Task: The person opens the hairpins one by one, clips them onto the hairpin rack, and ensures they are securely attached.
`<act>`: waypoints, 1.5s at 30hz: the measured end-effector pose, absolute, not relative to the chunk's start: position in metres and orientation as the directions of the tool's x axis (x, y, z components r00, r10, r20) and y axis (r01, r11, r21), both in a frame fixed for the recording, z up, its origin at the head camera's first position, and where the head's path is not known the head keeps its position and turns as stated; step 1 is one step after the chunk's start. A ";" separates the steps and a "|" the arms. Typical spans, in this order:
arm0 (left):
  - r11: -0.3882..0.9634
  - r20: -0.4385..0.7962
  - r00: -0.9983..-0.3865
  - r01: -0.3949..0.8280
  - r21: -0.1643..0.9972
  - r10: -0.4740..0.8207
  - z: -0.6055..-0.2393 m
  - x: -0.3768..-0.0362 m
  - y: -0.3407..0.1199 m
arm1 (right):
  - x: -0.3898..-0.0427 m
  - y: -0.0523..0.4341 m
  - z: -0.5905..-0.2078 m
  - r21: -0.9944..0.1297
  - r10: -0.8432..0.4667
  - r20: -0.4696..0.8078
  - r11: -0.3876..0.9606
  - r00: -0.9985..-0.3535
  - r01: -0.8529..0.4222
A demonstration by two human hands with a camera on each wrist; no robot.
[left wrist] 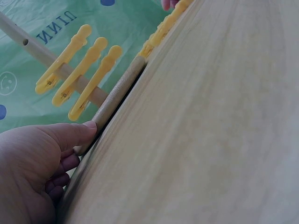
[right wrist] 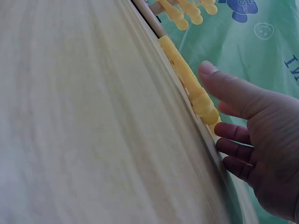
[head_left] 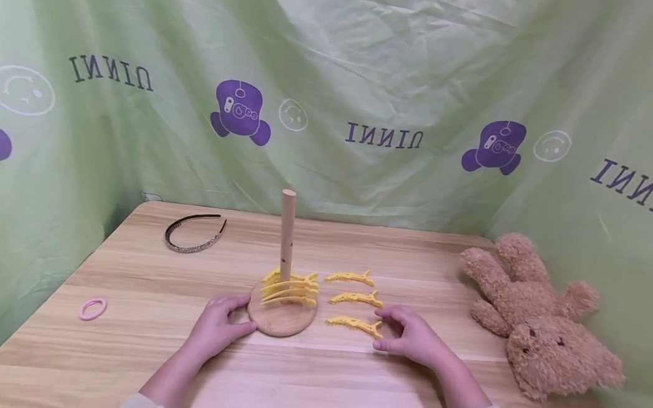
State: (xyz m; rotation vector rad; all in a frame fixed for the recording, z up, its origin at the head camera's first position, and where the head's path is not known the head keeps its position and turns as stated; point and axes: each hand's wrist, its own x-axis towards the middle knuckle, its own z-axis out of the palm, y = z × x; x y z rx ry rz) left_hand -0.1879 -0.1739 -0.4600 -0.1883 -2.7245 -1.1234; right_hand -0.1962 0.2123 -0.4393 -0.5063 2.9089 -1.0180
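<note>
A wooden stand, a round base (head_left: 282,323) with an upright post (head_left: 287,233), is on the table. Yellow hair clips (head_left: 293,289) are clamped on the post's lower part, one above another; three show in the left wrist view. My left hand (head_left: 219,325) holds the base by its left rim, thumb (left wrist: 79,134) against the edge. Three more yellow hair clips lie in a column to the right of the stand. At the nearest clip (head_left: 355,324), my right hand (head_left: 410,339) is close to the right end, thumb and fingers apart, nothing gripped between them.
A dark headband (head_left: 191,247) with a glittery band lies at the back left. Nearer, a pink ring (head_left: 92,309) lies at the left. A brown teddy bear (head_left: 543,329) lies on its back at the right edge. Green printed cloth (head_left: 333,92) hangs behind and around the table.
</note>
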 end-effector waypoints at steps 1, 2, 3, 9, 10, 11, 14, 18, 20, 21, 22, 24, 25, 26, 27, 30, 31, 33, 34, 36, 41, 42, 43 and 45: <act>0.705 0.220 -0.974 0.188 0.684 0.046 -0.460 -0.188 -0.174 | -0.196 0.213 -0.440 -0.607 -0.314 0.084 0.737 -0.946 -0.299; 0.705 0.218 -0.975 0.187 0.684 0.046 -0.460 -0.187 -0.174 | -0.196 0.213 -0.441 -0.598 -0.322 0.086 0.740 -0.943 -0.308; 0.705 0.216 -0.975 0.185 0.685 0.046 -0.460 -0.187 -0.174 | -0.196 0.213 -0.442 -0.596 -0.329 0.091 0.738 -0.940 -0.316; 0.710 0.211 -0.977 0.178 0.681 0.043 -0.460 -0.187 -0.173 | -0.198 0.213 -0.445 -0.587 -0.329 0.089 0.745 -0.940 -0.317; 0.710 0.212 -0.976 0.179 0.681 0.043 -0.460 -0.187 -0.174 | -0.198 0.212 -0.445 -0.583 -0.328 0.087 0.749 -0.941 -0.315; 0.710 0.212 -0.976 0.179 0.681 0.044 -0.460 -0.187 -0.174 | -0.198 0.212 -0.445 -0.579 -0.329 0.089 0.751 -0.940 -0.317; 0.708 0.219 -0.975 0.186 0.681 0.046 -0.459 -0.187 -0.174 | -0.198 0.213 -0.445 -0.577 -0.328 0.102 0.750 -0.939 -0.325; 0.709 0.226 -0.973 0.192 0.678 0.048 -0.459 -0.187 -0.174 | -0.199 0.213 -0.446 -0.605 -0.314 0.104 0.733 -0.944 -0.310; 0.710 0.224 -0.973 0.191 0.678 0.047 -0.459 -0.187 -0.174 | -0.200 0.214 -0.445 -0.625 -0.302 0.104 0.721 -0.948 -0.298; 0.710 0.224 -0.974 0.190 0.678 0.047 -0.459 -0.187 -0.174 | -0.200 0.214 -0.445 -0.631 -0.296 0.105 0.718 -0.949 -0.293; 0.709 0.222 -0.974 0.189 0.680 0.047 -0.459 -0.187 -0.174 | -0.201 0.215 -0.444 -0.638 -0.290 0.103 0.714 -0.951 -0.287; 0.706 0.218 -0.975 0.185 0.683 0.045 -0.459 -0.186 -0.174 | -0.202 0.215 -0.442 -0.656 -0.278 0.100 0.704 -0.955 -0.273; 0.705 0.217 -0.975 0.183 0.685 0.043 -0.459 -0.186 -0.174 | -0.202 0.215 -0.441 -0.666 -0.269 0.094 0.699 -0.959 -0.261; 0.703 0.216 -0.975 0.183 0.688 0.042 -0.459 -0.186 -0.174 | -0.202 0.215 -0.440 -0.670 -0.263 0.088 0.698 -0.961 -0.252; 0.701 0.218 -0.975 0.184 0.689 0.042 -0.459 -0.186 -0.174 | -0.203 0.215 -0.438 -0.678 -0.254 0.080 0.695 -0.964 -0.239; 0.700 0.224 -0.974 0.191 0.688 0.045 -0.458 -0.187 -0.173 | -0.205 0.214 -0.432 -0.696 -0.223 0.073 0.686 -0.972 -0.210; 0.700 0.226 -0.973 0.192 0.688 0.045 -0.458 -0.187 -0.173 | -0.206 0.214 -0.430 -0.700 -0.219 0.081 0.682 -0.972 -0.212; 0.700 0.228 -0.973 0.194 0.687 0.045 -0.458 -0.187 -0.173 | -0.209 0.212 -0.424 -0.705 -0.224 0.105 0.670 -0.969 -0.231; 0.701 0.228 -0.973 0.193 0.687 0.045 -0.458 -0.187 -0.173 | -0.211 0.211 -0.421 -0.706 -0.228 0.123 0.664 -0.966 -0.247; 0.701 0.228 -0.973 0.192 0.687 0.043 -0.459 -0.188 -0.173 | -0.214 0.208 -0.413 -0.714 -0.242 0.162 0.641 -0.957 -0.283; 0.701 0.230 -0.972 0.193 0.686 0.042 -0.459 -0.188 -0.173 | -0.220 0.198 -0.394 -0.703 -0.260 0.234 0.620 -0.937 -0.347; 0.703 0.231 -0.972 0.194 0.685 0.043 -0.459 -0.188 -0.173 | -0.222 0.196 -0.391 -0.691 -0.267 0.246 0.626 -0.932 -0.361; 0.702 0.232 -0.972 0.195 0.685 0.044 -0.459 -0.188 -0.173 | -0.223 0.192 -0.387 -0.682 -0.274 0.256 0.629 -0.927 -0.374; 0.703 0.235 -0.971 0.199 0.682 0.047 -0.460 -0.188 -0.174 | -0.225 0.185 -0.382 -0.661 -0.291 0.274 0.635 -0.917 -0.399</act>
